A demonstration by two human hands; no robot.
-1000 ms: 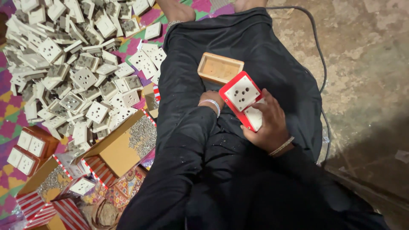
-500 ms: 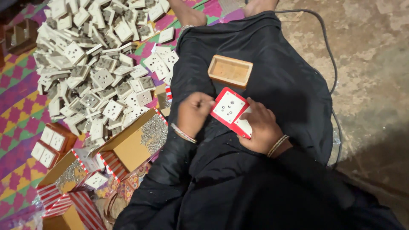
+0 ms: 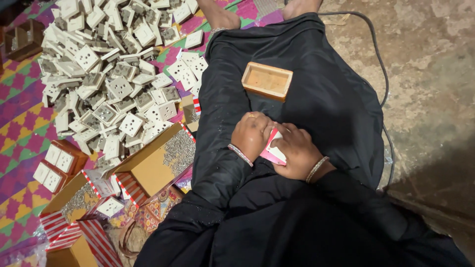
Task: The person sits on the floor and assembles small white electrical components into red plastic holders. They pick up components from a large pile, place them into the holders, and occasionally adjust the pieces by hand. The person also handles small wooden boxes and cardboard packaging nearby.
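Socket plate (image 3: 273, 151) lowered, now mostly hand-hidden

We hold a small white socket plate in red-pink packaging (image 3: 273, 148), tilted, mostly covered, clasped between our left hand (image 3: 250, 134) and right hand (image 3: 296, 154), low over our black-clothed lap (image 3: 316, 99).

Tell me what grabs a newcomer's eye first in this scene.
The big heap of white socket plates fills the upper left, spread over a bright patterned mat. At the centre, the left hand and right hand close together on a small red and white box over a black-clothed lap. A small wooden tray rests on the lap just beyond them.
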